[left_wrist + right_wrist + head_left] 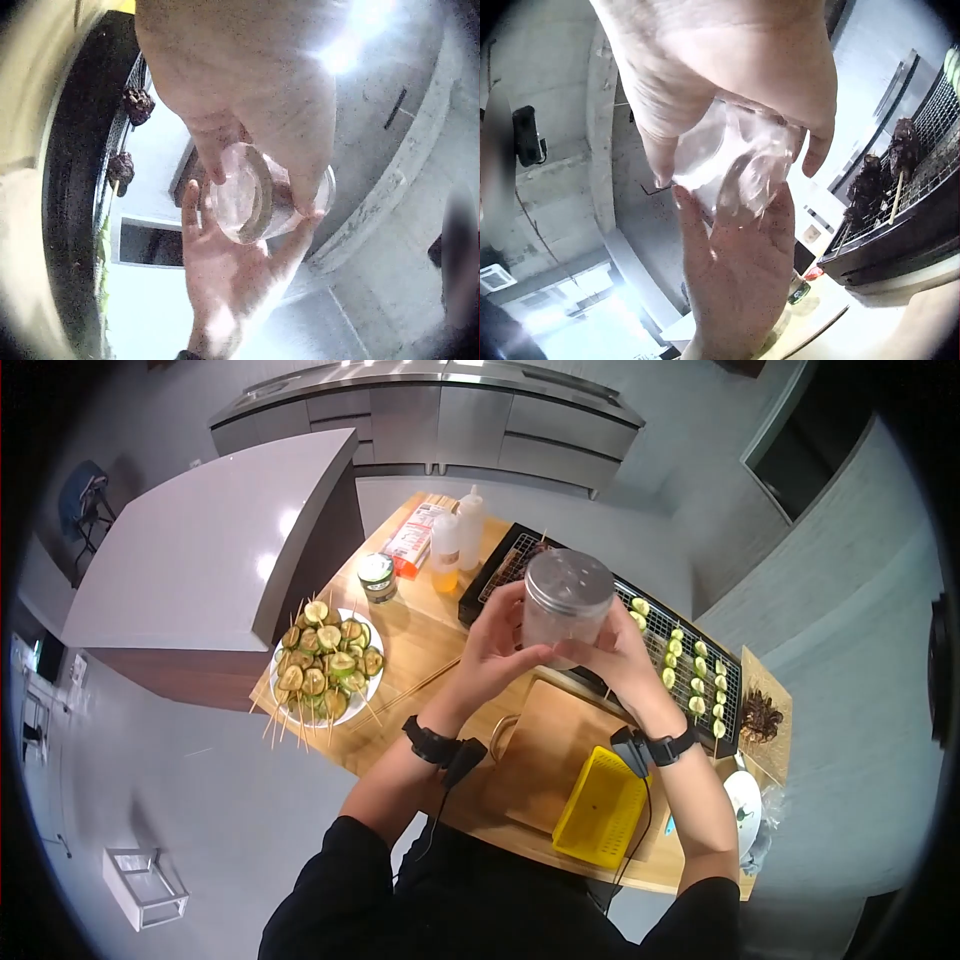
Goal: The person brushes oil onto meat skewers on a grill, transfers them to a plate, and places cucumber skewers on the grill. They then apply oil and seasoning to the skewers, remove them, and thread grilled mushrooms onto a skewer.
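Both of my hands hold up a clear jar (562,626) with a round, greyish lid (570,580), above the table and overlapping the grill in the head view. My left hand (500,650) grips its left side and my right hand (625,665) its right side, the thumbs close together on the near side. From the left wrist, the jar (238,196) appears tilted between the fingers. The right wrist view shows its see-through wall (742,161) with the left hand (742,262) beyond it.
Behind the jar, a black grill (468,605) bears skewers of green slices (697,685) and dark chunks (904,146). A plate (376,685) heaped with skewered slices stands left. Squeeze bottles (445,550) and a small jar (378,577) sit behind. Nearer lie a cutting board (530,770) and yellow basket (603,810).
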{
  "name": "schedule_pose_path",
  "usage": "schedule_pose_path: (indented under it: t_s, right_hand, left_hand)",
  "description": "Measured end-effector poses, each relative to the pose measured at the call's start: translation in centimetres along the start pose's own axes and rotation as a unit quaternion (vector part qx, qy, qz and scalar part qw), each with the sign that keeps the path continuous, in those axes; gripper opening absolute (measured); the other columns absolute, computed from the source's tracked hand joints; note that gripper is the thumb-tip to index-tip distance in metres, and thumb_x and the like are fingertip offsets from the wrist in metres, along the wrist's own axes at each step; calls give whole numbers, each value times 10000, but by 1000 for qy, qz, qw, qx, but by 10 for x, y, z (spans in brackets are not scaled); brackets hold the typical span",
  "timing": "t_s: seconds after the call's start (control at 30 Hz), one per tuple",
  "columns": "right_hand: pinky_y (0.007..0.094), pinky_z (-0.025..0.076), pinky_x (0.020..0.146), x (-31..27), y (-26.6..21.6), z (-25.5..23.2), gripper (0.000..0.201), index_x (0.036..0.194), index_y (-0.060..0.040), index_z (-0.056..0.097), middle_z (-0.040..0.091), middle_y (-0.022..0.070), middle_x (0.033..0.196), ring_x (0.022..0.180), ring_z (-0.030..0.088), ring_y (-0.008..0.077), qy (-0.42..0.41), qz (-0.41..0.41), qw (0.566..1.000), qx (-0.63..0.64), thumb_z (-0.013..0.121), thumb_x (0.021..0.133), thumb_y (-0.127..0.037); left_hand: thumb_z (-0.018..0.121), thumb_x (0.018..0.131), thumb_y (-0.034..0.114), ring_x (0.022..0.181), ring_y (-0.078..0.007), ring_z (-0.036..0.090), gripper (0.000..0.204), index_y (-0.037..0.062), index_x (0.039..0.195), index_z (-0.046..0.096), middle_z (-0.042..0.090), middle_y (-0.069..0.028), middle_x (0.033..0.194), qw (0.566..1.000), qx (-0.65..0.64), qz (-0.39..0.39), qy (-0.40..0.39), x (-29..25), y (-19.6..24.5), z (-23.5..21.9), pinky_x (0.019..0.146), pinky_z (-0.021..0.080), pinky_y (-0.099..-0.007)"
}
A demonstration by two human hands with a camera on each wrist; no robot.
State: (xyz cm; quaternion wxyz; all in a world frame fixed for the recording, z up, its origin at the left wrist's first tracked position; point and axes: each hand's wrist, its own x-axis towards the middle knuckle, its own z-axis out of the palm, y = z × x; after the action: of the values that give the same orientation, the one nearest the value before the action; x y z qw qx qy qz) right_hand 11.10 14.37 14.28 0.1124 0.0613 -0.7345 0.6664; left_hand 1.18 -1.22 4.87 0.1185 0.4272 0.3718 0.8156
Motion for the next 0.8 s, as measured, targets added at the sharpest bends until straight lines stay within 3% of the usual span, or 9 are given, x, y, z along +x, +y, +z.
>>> schedule_pose_path:
  t_s: [0.07, 0.17, 0.2, 0.3, 0.37, 0.47, 0.6, 0.67, 0.8]
  right_hand:
    - [357, 470, 1132, 1, 5, -2, 851, 1522, -59, 486, 636, 53, 1411, 1311, 596, 178, 21, -5, 998, -56, 925, 794, -89]
    - [349, 475, 1117, 7, -2, -15, 809, 1478, -52, 512, 648, 49, 1390, 1287, 604, 171, 32, -11, 995, -90, 911, 775, -35]
    - [347, 483, 1107, 11, -5, -24, 807, 1477, -44, 509, 650, 53, 1380, 1274, 609, 168, 39, 2, 994, -99, 911, 777, -37]
    - [341, 494, 1085, 27, -13, -50, 757, 1425, -26, 506, 655, 66, 1338, 1230, 618, 161, 45, 12, 989, -141, 913, 787, -43]
    - [343, 503, 1058, 41, -6, -66, 740, 1380, -34, 516, 674, 98, 1303, 1216, 640, 191, 55, -19, 966, -251, 937, 777, -121]
    - [376, 515, 1031, 54, -9, -77, 784, 1356, -36, 521, 693, 160, 1254, 1202, 670, 269, 33, -3, 911, -412, 958, 748, -270]
    - [430, 523, 1015, 70, 5, -84, 846, 1354, -43, 529, 692, 221, 1239, 1188, 671, 389, -22, -41, 863, -504, 951, 709, -392]
    - [453, 525, 1012, 75, 7, -80, 849, 1355, -46, 540, 691, 228, 1246, 1193, 660, 421, -64, -24, 845, -530, 942, 704, -412]
    - [459, 529, 1005, 83, 9, -75, 845, 1361, -49, 554, 687, 229, 1264, 1197, 655, 427, -63, -49, 837, -541, 933, 706, -425]
  left_hand:
    - [819, 936, 143, 1355, -186, 536, 652, 42, 1485, 483, 532, -65, 1453, 999, 41, 11, 7, -3, -10, 0, 1084, 492, -359]
    - [763, 996, 208, 1233, -136, 596, 410, 44, 1342, 616, 613, -45, 1332, 993, 99, -35, 44, 1, -17, -25, 968, 517, -309]
    - [641, 1073, 287, 958, -106, 655, 309, 4, 1191, 678, 694, -47, 1048, 983, 67, -89, 143, 5, -5, -17, 809, 512, -264]
    - [626, 1080, 369, 657, -92, 633, 370, 22, 993, 720, 645, 9, 718, 938, 97, -229, 242, 1, -11, -57, 627, 498, -240]
    - [641, 1062, 417, 617, -118, 644, 426, 34, 908, 747, 650, -7, 652, 922, 183, -270, 206, 0, -14, -71, 611, 507, -273]
    - [637, 1044, 477, 600, -137, 662, 517, 27, 824, 763, 675, -39, 625, 883, 317, -306, 160, 0, -11, -64, 610, 518, -302]
    - [607, 1040, 520, 573, -156, 662, 581, 13, 816, 778, 686, -64, 629, 829, 455, -314, 85, -4, -12, -54, 628, 535, -330]
    - [620, 1038, 506, 572, -141, 662, 551, 20, 840, 787, 689, -49, 632, 849, 406, -330, 70, -2, -11, -50, 609, 530, -317]
    - [638, 1043, 457, 575, -101, 657, 481, 36, 865, 789, 693, -29, 636, 885, 292, -353, 84, -3, -20, -46, 551, 497, -272]
